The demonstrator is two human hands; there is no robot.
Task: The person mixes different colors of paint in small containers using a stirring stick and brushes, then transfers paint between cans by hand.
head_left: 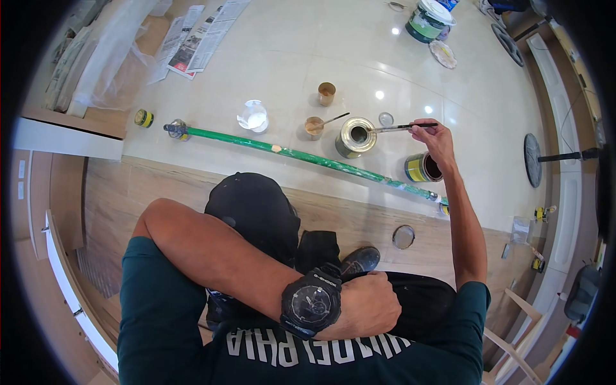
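Black, slim-handled paintbrush [396,128] seemed light and stiff, best held by its handle, where right hand [437,142] fingers pinched; left hand [371,305] fingers: couldn't tell.

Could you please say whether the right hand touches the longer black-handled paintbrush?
Touching: the head view shows the right hand pinching the paintbrush by its handle.

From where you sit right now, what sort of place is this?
Probably somewhere indoors under renovation: there's a thin brush in the right hand, an open tin on the pale tiled floor, and newspaper sheets spread farther off.
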